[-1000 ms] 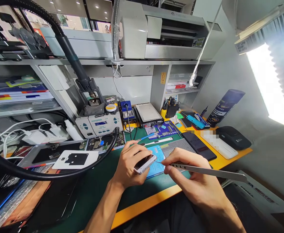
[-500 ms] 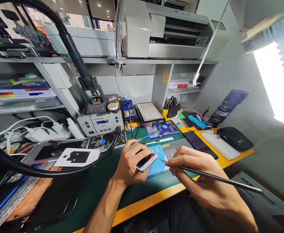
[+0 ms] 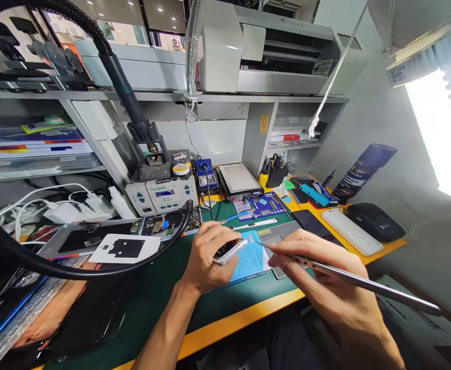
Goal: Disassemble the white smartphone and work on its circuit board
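My left hand (image 3: pixel 210 259) is closed round a small smartphone (image 3: pixel 232 252) with a silver edge, held tilted above the bench. Its dark screen is mostly covered by my fingers. Between the thumb and fingers of my right hand (image 3: pixel 321 282) lies a pair of long metal tweezers (image 3: pixel 379 285). Their fine tip points left at the phone, a small gap from its edge. Under both hands are a blue printed card or box (image 3: pixel 248 259) and a grey perforated metal plate (image 3: pixel 283 272), on a green mat (image 3: pixel 164 308).
Behind stand a hot-air station (image 3: pixel 164 194), a soldering station (image 3: pixel 207 177) and a flat heating plate (image 3: pixel 241 181). A black hose (image 3: pixel 94 272) loops across the left side. To the right lie a dark phone (image 3: pixel 318 228), a white phone (image 3: pixel 351 232) and a spray can (image 3: pixel 364 172).
My left hand has turned the phone so its edge faces up more and less screen shows. The tweezers' tip has drawn slightly away from the phone, and my right hand has shifted right.
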Tool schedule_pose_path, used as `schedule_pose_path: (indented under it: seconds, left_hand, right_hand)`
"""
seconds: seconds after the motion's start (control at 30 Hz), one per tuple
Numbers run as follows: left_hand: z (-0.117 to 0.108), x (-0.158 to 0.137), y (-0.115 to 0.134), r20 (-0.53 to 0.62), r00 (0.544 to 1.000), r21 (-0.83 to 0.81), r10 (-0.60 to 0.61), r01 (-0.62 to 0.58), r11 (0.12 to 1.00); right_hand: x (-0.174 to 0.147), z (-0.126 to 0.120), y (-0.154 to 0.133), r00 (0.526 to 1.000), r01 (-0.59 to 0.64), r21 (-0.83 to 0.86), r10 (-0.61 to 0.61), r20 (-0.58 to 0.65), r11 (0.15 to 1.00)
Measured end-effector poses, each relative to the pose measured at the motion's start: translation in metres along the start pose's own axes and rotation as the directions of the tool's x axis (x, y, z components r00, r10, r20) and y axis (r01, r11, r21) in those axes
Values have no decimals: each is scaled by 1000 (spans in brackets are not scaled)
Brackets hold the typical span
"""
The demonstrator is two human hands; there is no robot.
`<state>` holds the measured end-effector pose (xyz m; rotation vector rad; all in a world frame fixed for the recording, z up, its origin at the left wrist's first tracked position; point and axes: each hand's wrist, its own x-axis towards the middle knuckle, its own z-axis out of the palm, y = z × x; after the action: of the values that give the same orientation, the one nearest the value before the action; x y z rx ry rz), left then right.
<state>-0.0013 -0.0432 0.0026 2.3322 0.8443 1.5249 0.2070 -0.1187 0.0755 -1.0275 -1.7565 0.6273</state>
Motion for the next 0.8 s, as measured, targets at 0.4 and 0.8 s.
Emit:
schedule_pose_path:
  seconds: [0.4,0.8]
  left_hand:
    - [-5,7,0,184,580,-734,-793,618,282]
    - [-16,13,-10,590,385,-768,-710,541,-344]
  right_hand:
    - [26,37,21,938,-235,469,325,-120,851]
    - [102,56,61,948,-220,697,317,-12,683]
